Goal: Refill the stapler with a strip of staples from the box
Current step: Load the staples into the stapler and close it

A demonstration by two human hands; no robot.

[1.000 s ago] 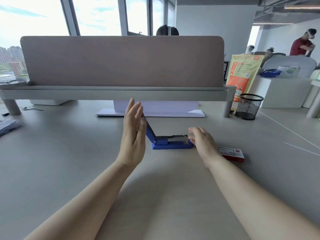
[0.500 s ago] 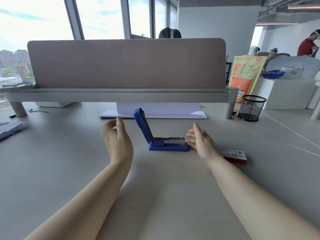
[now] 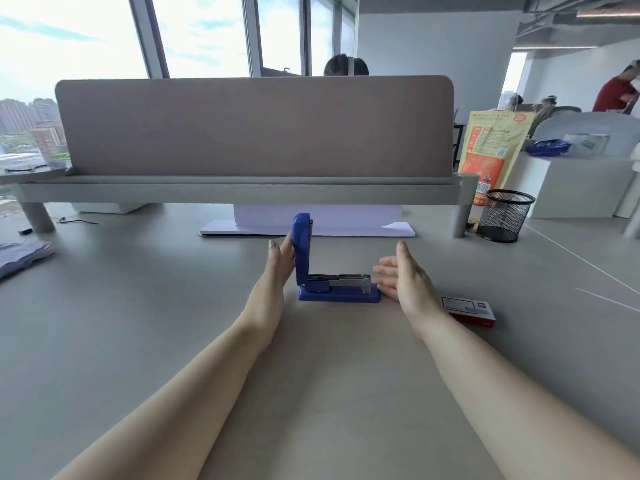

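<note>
A blue stapler (image 3: 337,292) lies on the grey desk, its blue lid (image 3: 302,249) swung up almost vertical and the metal staple track exposed along the base. My left hand (image 3: 277,271) presses flat against the back of the raised lid with straight fingers. My right hand (image 3: 405,280) hovers with fingers spread just right of the stapler's front end, holding nothing. The red and white staple box (image 3: 469,310) lies flat on the desk to the right, behind my right wrist.
A desk divider panel (image 3: 256,126) on a raised shelf spans the back. White paper sheets (image 3: 322,228) lie under the shelf. A black mesh pen cup (image 3: 504,220) stands at the right. Folded cloth (image 3: 20,258) lies at the left edge. People sit and stand beyond.
My left hand came back from the left and now touches the lid, which stands more upright than before. My right hand stays beside the stapler's front end, its fingers spread.
</note>
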